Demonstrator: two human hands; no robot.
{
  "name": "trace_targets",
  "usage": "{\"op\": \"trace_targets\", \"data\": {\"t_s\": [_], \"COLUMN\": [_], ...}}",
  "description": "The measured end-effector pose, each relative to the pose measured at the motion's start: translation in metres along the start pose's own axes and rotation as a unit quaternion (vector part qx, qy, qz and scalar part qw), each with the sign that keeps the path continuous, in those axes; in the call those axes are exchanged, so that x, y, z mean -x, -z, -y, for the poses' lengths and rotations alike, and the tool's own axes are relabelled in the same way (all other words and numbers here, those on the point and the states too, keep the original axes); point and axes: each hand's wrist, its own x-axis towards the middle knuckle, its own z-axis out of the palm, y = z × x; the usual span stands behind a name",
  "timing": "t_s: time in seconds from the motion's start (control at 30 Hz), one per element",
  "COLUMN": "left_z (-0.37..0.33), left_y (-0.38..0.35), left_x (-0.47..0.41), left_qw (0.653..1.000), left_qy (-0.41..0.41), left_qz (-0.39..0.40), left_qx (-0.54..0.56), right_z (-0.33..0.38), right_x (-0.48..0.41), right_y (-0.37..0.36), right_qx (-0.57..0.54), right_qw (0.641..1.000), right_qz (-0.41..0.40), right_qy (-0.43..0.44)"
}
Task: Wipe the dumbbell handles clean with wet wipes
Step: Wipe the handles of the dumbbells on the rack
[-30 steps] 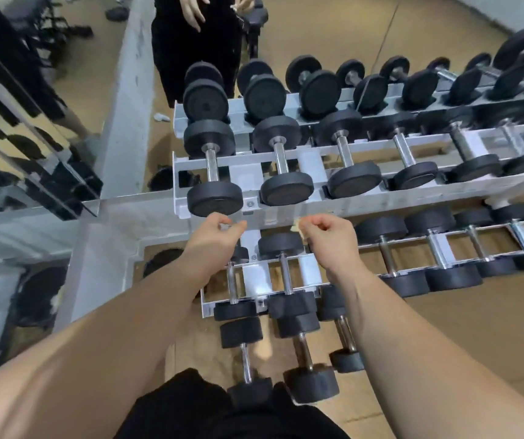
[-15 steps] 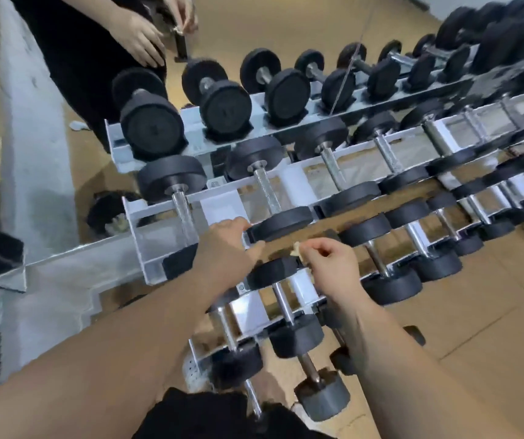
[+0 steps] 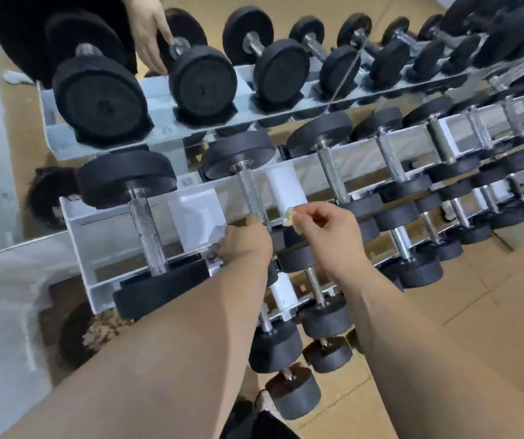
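Standing by the rack (image 3: 197, 213), mid tier, 2nd dumbbell from the end: its knurled handle (image 3: 249, 191) slopes down toward the person w/ both arms stretched out to it. Right hand (image 3: 324, 229) has thumb and forefinger nipped on a small pale wad, prob. the wet wipe (image 3: 289, 216), other fingers tucked into the palm. The wad sits just beside the low end of the handle, not on it yet, close to the white upright. It's pinched at one edge, I'd guess so most of the cloth hangs free to wrap the bar. Left hand (image 3: 244, 240) is at the foot of the same handle, fingers curled in that direction w/ the thumb tip up by the steel. Can't tell if it actually grips the bar or only rests there, likely to steady the weight so it doesn't roll in its cradle during rubbing. Across the rack, a 2nd person's hand (image 3: 148, 33) rests on a top-tier dumbbell (image 3: 202, 80). Wiping here looks not yet begun.
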Motion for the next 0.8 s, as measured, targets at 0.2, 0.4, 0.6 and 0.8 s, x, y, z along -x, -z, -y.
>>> {"op": "trace_targets", "data": {"t_s": [0.2, 0.4, 0.6, 0.8], "left_z": [0.014, 0.013, 0.017, 0.018], "left_y": [-0.021, -0.027, -0.030, -0.031], "left_x": [-0.009, -0.004, -0.011, -0.015], "left_qw": [0.986, 0.972, 0.967, 0.964], "left_qy": [-0.040, -0.044, -0.060, -0.070], "left_qz": [-0.096, -0.120, -0.129, -0.128], "left_qx": [0.130, 0.200, 0.212, 0.224], "right_z": [-0.020, -0.015, -0.025, -0.037], "right_x": [-0.072, -0.138, -0.151, -0.137], "right_y": [-0.013, -0.048, -0.061, -0.050], "right_qx": [0.047, 0.075, 0.066, 0.105], "right_qw": [0.989, 0.967, 0.961, 0.918], "right_qz": [0.106, 0.176, 0.199, 0.311], "right_qy": [0.089, 0.168, 0.179, 0.224]}}
